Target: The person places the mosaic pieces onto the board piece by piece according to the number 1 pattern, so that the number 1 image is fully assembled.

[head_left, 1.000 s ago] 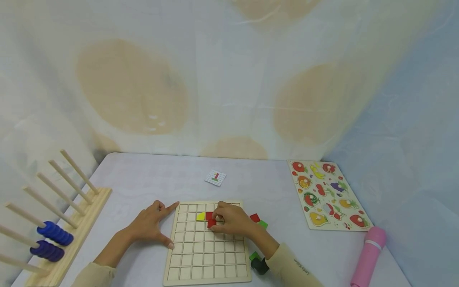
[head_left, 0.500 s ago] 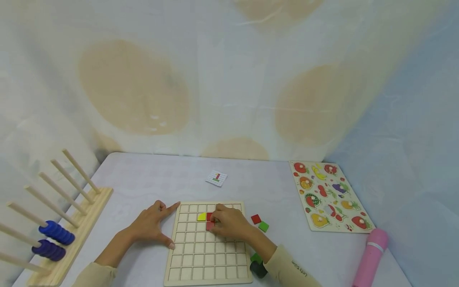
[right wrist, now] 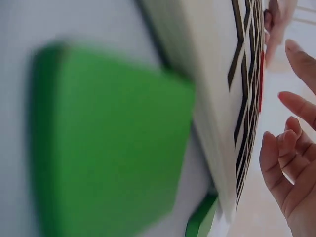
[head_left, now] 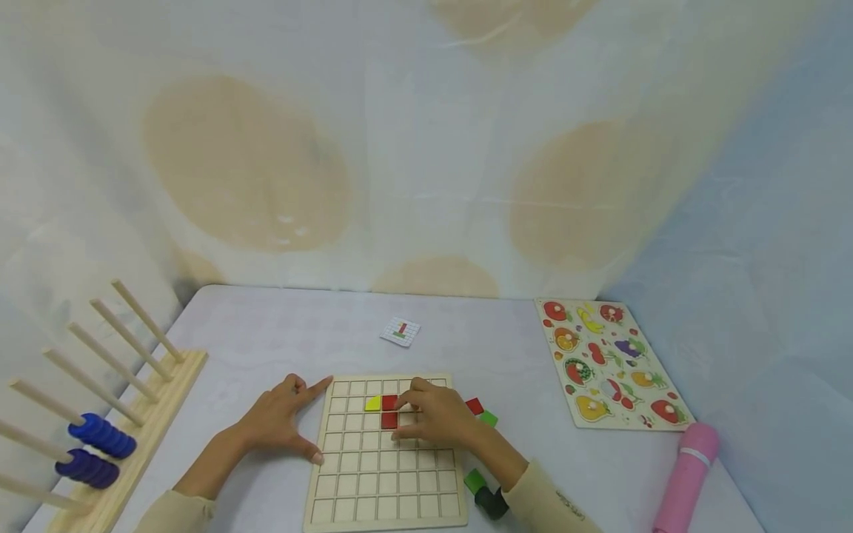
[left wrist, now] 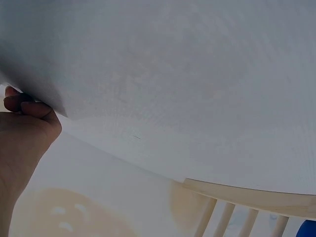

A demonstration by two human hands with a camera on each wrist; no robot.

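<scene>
A wooden grid board (head_left: pixel 366 485) lies on the table. In its upper rows sit a yellow tile (head_left: pixel 372 403), a red tile (head_left: pixel 389 403) beside it, and another red tile (head_left: pixel 389 420) directly below that one. My right hand (head_left: pixel 433 414) hovers over the board just right of the red tiles, thumb and index finger spread apart, holding nothing. With thumb and index finger stretched wide, my left hand (head_left: pixel 276 418) touches the board's left edge. The right wrist view has a large blurred green tile (right wrist: pixel 113 138) close up, and the right hand (right wrist: pixel 296 168) with fingers apart.
Loose tiles lie right of the board: a red tile (head_left: pixel 474 406), a green tile (head_left: pixel 489 418) and another green tile (head_left: pixel 474 480). A small pattern card (head_left: pixel 400 331) lies behind. A peg stand (head_left: pixel 153 414) is at left; a fruit puzzle (head_left: pixel 616 370) and pink cylinder (head_left: pixel 686 477) at right.
The lower red tile, tilted between the right fingertips a second ago, now lies flat in a grid cell. The right thumb and index finger have parted from it. The left hand stays in place.
</scene>
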